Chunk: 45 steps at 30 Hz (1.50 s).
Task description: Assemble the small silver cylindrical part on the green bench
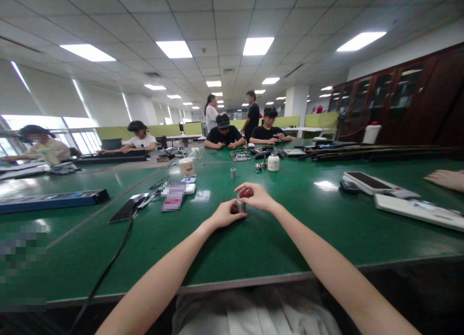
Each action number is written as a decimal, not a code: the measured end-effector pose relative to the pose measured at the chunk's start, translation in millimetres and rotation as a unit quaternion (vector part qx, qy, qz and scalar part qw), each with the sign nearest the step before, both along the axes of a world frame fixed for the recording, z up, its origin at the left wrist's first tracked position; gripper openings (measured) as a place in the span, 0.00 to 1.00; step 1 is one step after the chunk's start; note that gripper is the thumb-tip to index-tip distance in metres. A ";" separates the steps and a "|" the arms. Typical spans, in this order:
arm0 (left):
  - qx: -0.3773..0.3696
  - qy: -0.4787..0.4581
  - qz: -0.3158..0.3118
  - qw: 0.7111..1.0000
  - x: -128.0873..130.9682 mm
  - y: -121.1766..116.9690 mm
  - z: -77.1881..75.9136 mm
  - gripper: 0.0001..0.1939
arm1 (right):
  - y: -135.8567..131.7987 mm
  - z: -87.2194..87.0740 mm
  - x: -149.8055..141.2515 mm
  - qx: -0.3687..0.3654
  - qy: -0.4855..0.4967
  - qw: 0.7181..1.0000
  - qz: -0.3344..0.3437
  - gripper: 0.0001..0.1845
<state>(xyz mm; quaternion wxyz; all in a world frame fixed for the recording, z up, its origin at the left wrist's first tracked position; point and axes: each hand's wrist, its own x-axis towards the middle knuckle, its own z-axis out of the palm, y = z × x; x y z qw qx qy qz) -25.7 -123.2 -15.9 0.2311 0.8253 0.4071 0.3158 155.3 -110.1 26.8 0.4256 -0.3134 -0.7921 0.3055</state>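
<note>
The left hand [227,215] wraps thumb and fingers around the side of a small, silver-grey metal cylinder [241,207], while the right hand [255,196] arches over from the other side with its fingertips bent down at the top; whether those fingertips pinch anything is too small to tell. The cylinder sits between the two hands, its long axis upright, apparently standing on the glossy green tabletop [290,238]; the left hand has its side and the right hand is nearer its upper end. From left to right around them lie a long, dark-blue box [54,201], a flat, purple-and-white packet [174,196] and a beige, rounded cup [187,167]. A second silver-grey cylinder [233,173] stands upright beyond the hands, apart from both, almost straight ahead of the held one. Farther right come a squat, white jar [273,162], a long, white device with a dark top [368,182], and, at the edge, another person's hand [445,178] resting on the green surface.
</note>
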 end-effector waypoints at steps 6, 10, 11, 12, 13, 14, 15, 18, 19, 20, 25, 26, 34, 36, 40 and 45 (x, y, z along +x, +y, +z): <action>0.002 0.005 0.004 1.000 -0.3 0.7 -1.2 0.27 | -2.4 3.1 3.6 0.021 -0.021 0.999 0.020 0.20; 0.001 0.005 0.005 1.000 -0.3 1.0 -0.9 0.27 | -5.0 5.7 4.9 0.044 -0.032 0.998 0.033 0.20; 0.001 0.004 0.005 1.000 -0.3 1.2 -1.0 0.27 | -5.4 6.3 4.9 0.054 -0.030 0.998 0.027 0.21; 0.002 0.003 0.005 1.000 -0.4 1.4 -1.1 0.26 | -5.6 7.0 4.9 0.064 -0.025 0.998 0.018 0.22; 0.002 0.003 0.005 1.000 -0.4 1.6 -1.3 0.26 | -5.6 7.5 5.0 0.070 -0.018 0.997 0.008 0.23; 0.003 0.001 0.005 1.000 -0.4 1.7 -1.5 0.25 | -5.4 8.0 5.1 0.071 -0.010 0.997 0.001 0.25; 0.004 0.001 0.003 1.000 -0.4 1.8 -1.6 0.24 | -5.0 8.2 5.3 0.068 -0.003 0.998 -0.002 0.27; 0.005 -0.004 -0.001 1.000 -0.4 1.5 -1.4 0.22 | -3.0 7.7 6.7 0.038 0.012 0.999 0.005 0.31; 0.005 -0.005 -0.001 1.000 -0.3 1.3 -1.3 0.22 | -2.2 7.2 7.3 0.027 0.015 0.999 0.009 0.32; 0.004 -0.006 -0.001 1.000 -0.3 1.1 -1.2 0.22 | -1.5 6.7 7.9 0.017 0.018 1.000 0.013 0.33; 0.006 -0.007 -0.005 1.000 -0.1 0.7 -0.9 0.22 | 0.6 4.9 10.0 -0.007 0.028 0.999 0.024 0.35; 0.005 -0.007 -0.006 1.000 -0.1 0.6 -0.8 0.23 | 0.8 4.6 10.2 -0.008 0.029 0.999 0.025 0.35; 0.002 0.002 0.000 1.000 0.4 -1.3 1.4 0.23 | -0.8 4.7 10.4 -0.028 0.032 0.999 0.029 0.37; 0.001 0.002 0.002 1.000 0.6 -1.9 2.0 0.23 | -2.0 5.7 10.5 -0.033 0.033 0.999 0.025 0.37; 0.001 -0.003 -0.001 1.000 0.5 -2.0 2.1 0.23 | -3.3 6.7 10.8 -0.028 0.036 0.999 0.014 0.39; 0.003 0.001 -0.002 1.000 0.1 -0.6 0.9 0.23 | -1.6 5.2 10.9 -0.022 0.050 0.998 0.009 0.42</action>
